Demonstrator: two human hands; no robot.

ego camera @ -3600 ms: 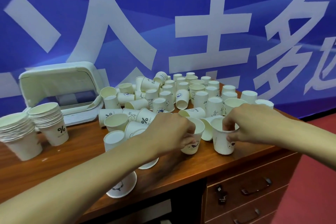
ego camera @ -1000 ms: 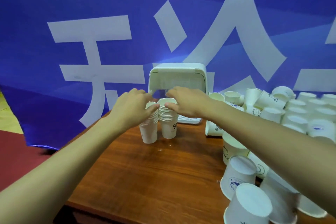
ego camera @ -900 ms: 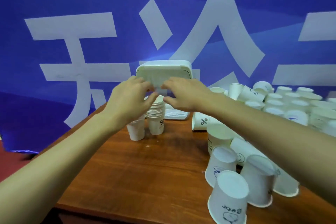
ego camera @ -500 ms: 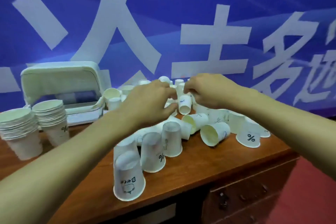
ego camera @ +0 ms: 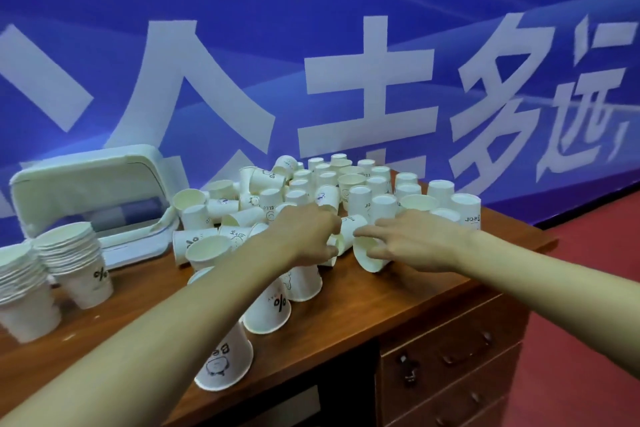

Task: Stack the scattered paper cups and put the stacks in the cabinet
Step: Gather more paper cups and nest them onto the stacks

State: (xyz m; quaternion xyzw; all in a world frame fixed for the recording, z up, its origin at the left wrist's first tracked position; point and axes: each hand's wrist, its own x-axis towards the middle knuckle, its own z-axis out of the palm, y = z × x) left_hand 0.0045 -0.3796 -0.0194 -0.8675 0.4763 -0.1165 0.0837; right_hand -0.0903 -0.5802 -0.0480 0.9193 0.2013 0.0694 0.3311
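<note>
Pinching with the left hand (ego camera: 308, 236): fingers curled about a sideways cup (ego camera: 350, 229), well right of the white case (ego camera: 90, 198). Touching a tipped cup (ego camera: 370, 256) with the right hand (ego camera: 414, 243), fingers (ego camera: 372, 231) stretched nearly straight over its wall; cannot tell whether gripping or merely resting.

From the head view, the only one on offer: loose cups (ego camera: 349, 184) heaped right of the case, some upright, some upside down, some lying over. Two finished stacks (ego camera: 78, 255) standing just in front of the case, at its left end, on the same wooden desk (ego camera: 346, 315). Drawers (ego camera: 450, 360) under the desk, lower and far right of the case; possibly the cabinet meant, though cannot say.

Probably very light, thin-walled paper: easily crushed by a hard squeeze, easily knocked over by a passing wrist. Best taken at the rolled rim or low on the wall near the stiffer base, with a soft pinch. Likely to wedge if rammed into a stack; better lowered in straight. Many not yet stacked, so seemingly far from done.
</note>
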